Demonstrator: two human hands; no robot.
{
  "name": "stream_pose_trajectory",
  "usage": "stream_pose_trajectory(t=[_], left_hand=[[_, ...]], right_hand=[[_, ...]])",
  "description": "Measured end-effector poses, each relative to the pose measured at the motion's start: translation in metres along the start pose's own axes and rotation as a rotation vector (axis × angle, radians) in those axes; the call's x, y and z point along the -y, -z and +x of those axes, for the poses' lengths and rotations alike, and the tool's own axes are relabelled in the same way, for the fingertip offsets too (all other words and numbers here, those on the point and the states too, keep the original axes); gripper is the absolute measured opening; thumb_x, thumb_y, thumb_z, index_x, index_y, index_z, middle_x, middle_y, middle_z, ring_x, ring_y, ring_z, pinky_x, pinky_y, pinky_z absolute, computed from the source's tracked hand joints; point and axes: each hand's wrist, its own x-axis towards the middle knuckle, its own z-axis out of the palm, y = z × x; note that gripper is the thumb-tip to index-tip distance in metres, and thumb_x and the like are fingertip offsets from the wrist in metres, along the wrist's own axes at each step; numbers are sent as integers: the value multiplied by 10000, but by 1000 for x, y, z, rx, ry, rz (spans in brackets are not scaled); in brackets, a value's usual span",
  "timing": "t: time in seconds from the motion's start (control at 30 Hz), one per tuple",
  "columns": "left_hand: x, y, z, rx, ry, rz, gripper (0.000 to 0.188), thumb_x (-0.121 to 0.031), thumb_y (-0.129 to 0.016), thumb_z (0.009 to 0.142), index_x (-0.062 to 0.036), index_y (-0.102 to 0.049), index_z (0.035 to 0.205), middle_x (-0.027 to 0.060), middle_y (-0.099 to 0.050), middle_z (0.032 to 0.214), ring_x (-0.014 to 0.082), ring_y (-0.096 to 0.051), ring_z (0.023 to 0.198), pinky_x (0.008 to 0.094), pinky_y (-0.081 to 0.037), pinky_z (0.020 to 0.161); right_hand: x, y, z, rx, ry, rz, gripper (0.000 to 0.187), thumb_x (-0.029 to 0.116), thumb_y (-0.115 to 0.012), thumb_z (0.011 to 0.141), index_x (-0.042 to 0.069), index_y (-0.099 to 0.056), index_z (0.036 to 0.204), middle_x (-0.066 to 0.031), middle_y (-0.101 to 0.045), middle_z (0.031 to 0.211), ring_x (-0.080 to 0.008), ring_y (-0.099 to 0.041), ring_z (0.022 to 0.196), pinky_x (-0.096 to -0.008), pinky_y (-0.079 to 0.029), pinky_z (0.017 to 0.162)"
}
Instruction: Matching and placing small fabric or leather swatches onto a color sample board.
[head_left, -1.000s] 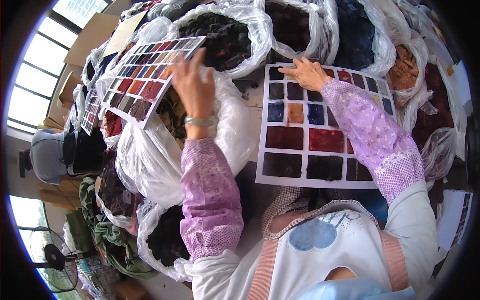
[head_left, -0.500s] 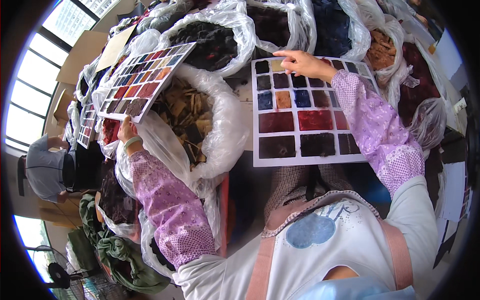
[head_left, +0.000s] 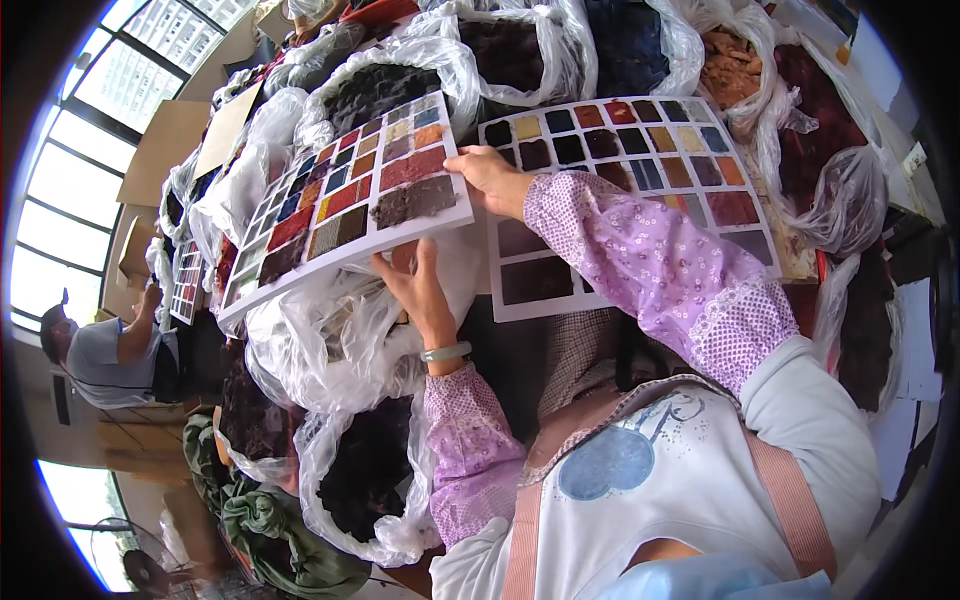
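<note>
A white swatch board [head_left: 330, 262] with rows of coloured fibre patches is tilted over the bags to my left. My right hand [head_left: 495, 182] is closed on its right edge, fingertips over the border beside a red patch. Just beneath the near edge is my left hand [head_left: 420, 295], thumb up and fingers apart, its fingertips at or under the board. Whether they bear its weight is hidden. A second swatch board [head_left: 630, 172] lies before me to the right, partly covered by my right forearm.
Plastic-lined bags of dark fibre [head_left: 500, 50], blue fibre [head_left: 625, 45] and orange-brown fibre [head_left: 735, 65] crowd the far side. A bag of dark fibre [head_left: 365, 475] stands near left. Another person [head_left: 115, 350] is at far left by a smaller swatch board [head_left: 186, 280].
The left swatch board has shifted right, close to the second one. My right hand moved left onto its edge. My left hand moved right along its near side and its fingers spread.
</note>
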Motion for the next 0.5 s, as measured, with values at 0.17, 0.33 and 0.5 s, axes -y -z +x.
stream_pose_trajectory(t=[0.17,0.33,0.5], left_hand=[[21,65,23,159,-376,1170,752,-327,-699,678,-212,-333,1324,258,-176,1367,429,-210,1221,480,-179,991],[29,171,134,80,-694,1425,605,-292,-620,761,-193,-368,1303,222,-345,1301,334,-287,1234,489,-191,969],[48,307,213,260,-10,1266,448,-337,-483,841,-101,-463,1222,189,-557,1098,321,-512,1045,350,-376,890]], right_hand=[[69,32,-9,98,234,-43,274,99,-507,796,-15,-508,1045,-109,-588,932,-177,-596,783,-295,-490,706],[166,151,-97,98,440,-219,266,172,-501,844,38,-523,1072,-58,-608,923,-119,-598,777,-243,-484,685],[172,319,-214,-281,507,-330,465,169,-450,870,-2,-344,1290,-84,-465,1234,-140,-474,1085,-232,-361,908]])
